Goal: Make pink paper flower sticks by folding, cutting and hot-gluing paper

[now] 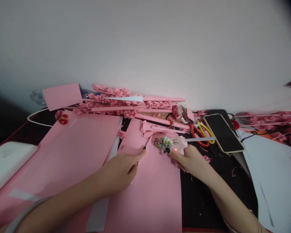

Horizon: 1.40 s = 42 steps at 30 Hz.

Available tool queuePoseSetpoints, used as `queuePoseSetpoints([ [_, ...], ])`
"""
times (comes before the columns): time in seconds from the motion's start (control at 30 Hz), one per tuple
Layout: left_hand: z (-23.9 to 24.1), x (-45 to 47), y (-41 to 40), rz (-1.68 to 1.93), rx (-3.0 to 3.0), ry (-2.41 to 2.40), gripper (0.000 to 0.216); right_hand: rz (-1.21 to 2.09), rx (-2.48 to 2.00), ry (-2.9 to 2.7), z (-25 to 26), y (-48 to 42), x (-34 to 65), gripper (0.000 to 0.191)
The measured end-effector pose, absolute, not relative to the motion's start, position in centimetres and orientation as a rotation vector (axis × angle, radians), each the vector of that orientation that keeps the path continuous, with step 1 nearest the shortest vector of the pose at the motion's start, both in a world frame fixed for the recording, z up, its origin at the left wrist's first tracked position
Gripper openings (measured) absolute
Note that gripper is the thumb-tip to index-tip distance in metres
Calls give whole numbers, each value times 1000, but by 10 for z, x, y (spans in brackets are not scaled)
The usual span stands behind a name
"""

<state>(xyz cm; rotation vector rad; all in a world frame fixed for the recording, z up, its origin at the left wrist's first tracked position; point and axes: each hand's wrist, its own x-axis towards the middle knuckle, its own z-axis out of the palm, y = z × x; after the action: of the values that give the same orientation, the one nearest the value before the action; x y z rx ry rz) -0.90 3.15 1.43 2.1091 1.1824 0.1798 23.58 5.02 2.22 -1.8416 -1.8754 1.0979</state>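
Observation:
My right hand (190,159) is closed round a pale pink glue gun (181,143) with a small red light lit. Bits of colour cover its front end, and a whitish glue stick (200,139) sticks out of its back. Just left of the gun's front end, my left hand (125,169) pinches a thin pink paper piece (148,145) between thumb and finger; its lower part is hidden by the fingers. Both hands are above a large pink paper sheet (157,197). Beyond them lie small pink paper cones (160,128).
Pink paper flower stems (126,106) are heaped along the wall. Red and yellow handled tools (199,134) lie beside a phone (223,133) at right. More pink sheets (70,152) and a white box-like device (11,161) are on the left; white paper (278,181) lies far right.

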Motion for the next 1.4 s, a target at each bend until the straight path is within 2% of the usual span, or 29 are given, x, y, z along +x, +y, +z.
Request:
queuePoseSetpoints([
  [1.4, 14, -9, 32, 167, 2044, 1185, 56, 1225, -1806, -1903, 26, 42, 234, 24],
])
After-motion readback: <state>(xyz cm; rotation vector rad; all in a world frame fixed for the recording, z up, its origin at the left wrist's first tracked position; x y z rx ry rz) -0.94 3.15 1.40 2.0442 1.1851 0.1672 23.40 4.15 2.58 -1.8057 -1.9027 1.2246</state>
